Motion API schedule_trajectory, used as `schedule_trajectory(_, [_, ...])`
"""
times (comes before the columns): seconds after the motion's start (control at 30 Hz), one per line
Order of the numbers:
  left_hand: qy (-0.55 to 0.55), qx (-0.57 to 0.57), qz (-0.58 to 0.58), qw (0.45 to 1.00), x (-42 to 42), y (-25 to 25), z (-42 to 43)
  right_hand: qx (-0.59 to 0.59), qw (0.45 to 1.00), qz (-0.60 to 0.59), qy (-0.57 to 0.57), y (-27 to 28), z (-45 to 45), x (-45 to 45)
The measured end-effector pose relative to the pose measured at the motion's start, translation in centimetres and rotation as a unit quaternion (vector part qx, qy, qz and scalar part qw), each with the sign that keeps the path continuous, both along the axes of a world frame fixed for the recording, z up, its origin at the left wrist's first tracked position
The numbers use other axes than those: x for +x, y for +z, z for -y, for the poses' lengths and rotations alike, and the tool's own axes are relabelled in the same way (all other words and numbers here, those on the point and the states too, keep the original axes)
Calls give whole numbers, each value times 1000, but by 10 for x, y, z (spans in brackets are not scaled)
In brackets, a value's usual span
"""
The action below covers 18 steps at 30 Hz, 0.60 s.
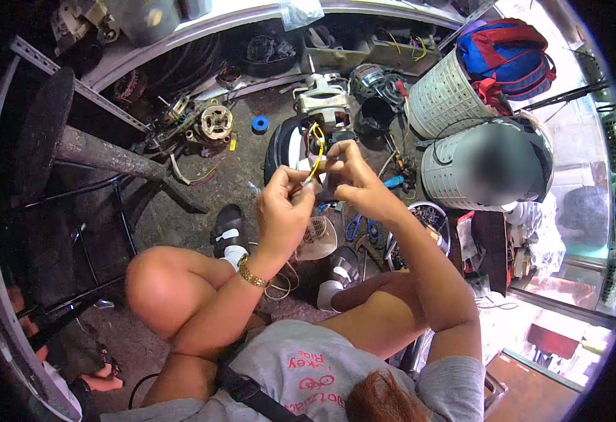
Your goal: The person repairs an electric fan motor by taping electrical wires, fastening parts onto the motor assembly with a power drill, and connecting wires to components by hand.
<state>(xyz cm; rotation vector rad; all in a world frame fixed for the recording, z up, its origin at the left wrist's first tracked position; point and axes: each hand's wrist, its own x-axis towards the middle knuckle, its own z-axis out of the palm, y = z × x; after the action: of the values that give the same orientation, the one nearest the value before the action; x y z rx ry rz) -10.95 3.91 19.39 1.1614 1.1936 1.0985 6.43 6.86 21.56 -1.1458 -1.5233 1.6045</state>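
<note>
A bundle of yellow wires (317,149) rises from the white fan motor (324,102) in front of me. My left hand (285,204), with a gold watch on its wrist, pinches the lower end of the wires between thumb and fingertips. Close beside it, my right hand (361,184) has its fingers curled in against the wires; what lies between its fingertips is hidden. Behind both hands stands a round white-and-black part (278,144), partly covered by them.
Scissors with blue handles (352,228) and a translucent basket (316,239) lie near my feet. A blue tape roll (259,125) and an open motor (215,124) sit on the left. White bins (440,105) line the right. A metal post (104,151) stands at left.
</note>
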Motion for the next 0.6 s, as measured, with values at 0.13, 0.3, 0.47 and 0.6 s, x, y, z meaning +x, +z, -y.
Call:
schedule_trajectory(0.13, [83, 202, -251, 943, -13, -7, -13, 154, 972, 133, -115, 27, -5, -8])
schedule_trajectory(0.3, [106, 316, -343, 878, -16, 7, -20, 347, 882, 318, -36, 74, -36, -43])
schedule_trajectory(0.47, [130, 357, -403, 833, -17, 10, -21, 249, 800, 535, 110, 76, -75, -82])
schedule_trajectory(0.6, [89, 379, -388, 836, -22, 10, -21, 270, 835, 469, 100, 60, -82, -85])
